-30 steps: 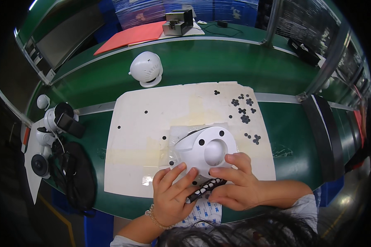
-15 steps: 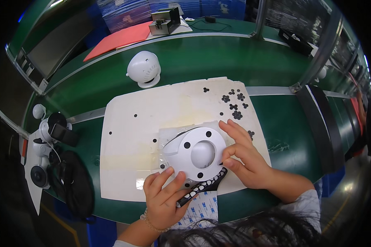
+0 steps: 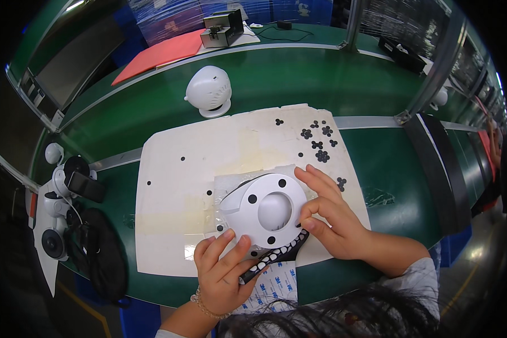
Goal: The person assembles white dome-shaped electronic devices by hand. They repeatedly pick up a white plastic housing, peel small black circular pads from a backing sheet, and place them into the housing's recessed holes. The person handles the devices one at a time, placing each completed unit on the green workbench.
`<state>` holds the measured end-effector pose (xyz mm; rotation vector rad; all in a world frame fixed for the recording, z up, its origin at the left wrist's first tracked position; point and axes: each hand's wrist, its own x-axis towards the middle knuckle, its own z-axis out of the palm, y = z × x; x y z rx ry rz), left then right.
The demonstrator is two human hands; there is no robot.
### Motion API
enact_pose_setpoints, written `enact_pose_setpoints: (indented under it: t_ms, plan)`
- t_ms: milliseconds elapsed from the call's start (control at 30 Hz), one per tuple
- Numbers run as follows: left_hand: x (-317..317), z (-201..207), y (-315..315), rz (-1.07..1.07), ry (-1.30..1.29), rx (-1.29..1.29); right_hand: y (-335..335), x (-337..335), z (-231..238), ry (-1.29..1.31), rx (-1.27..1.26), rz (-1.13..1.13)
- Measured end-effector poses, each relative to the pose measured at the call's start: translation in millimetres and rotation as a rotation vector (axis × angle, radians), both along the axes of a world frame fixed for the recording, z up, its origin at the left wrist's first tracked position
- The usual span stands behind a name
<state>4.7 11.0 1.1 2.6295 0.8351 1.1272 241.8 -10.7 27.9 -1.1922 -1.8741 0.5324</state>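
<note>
A white rounded device point(image 3: 241, 209) lies ring-shaped base up on a piece of clear bubble wrap point(image 3: 226, 185). Several black round pads point(image 3: 252, 199) sit on its flat ring. My right hand point(image 3: 335, 217) has thumb and index finger pinched at the ring's right edge, on a small black round pad point(image 3: 298, 225) that they partly hide; its other fingers stretch out. My left hand point(image 3: 222, 273) grips a black strip with rows of white round holes point(image 3: 273, 256). The fingertips of that hand rest against the device's lower left edge.
Under the work lies a large cream board point(image 3: 172, 225), with loose black dots point(image 3: 322, 156) clustered at its upper right. A second white device point(image 3: 209, 90) stands upright beyond it. Several white devices and a black pouch point(image 3: 104, 253) are at left; a long black block point(image 3: 436, 169) is at right.
The white device standing beyond the board has shifted to the right. My hands and the device between them keep nearly the same pose; the whole view has moved slightly.
</note>
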Motion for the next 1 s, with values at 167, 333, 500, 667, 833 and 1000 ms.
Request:
enact_pose_setpoints:
  t_ms: [167,333,500,667,833,1000]
  plan:
    - [0,-1,0,0.01,-0.002,0.006,1,1,-1,0.013,-0.014,0.029]
    - [1,-1,0,0.007,0.0,0.014,-1,1,-1,-0.087,0.064,-0.023]
    - [0,0,-1,0.025,0.01,0.011,1,16,-2,-0.491,0.584,-0.023]
    - [1,1,0,0.013,0.003,0.007,2,9,-6,0.205,0.035,-0.072]
    - [-3,-1,1,-0.053,0.005,0.013,12,5,-7,0.742,-0.666,0.086]
    - [-3,1,0,0.016,-0.039,-0.042,53,50,9,0.893,-0.446,-0.041]
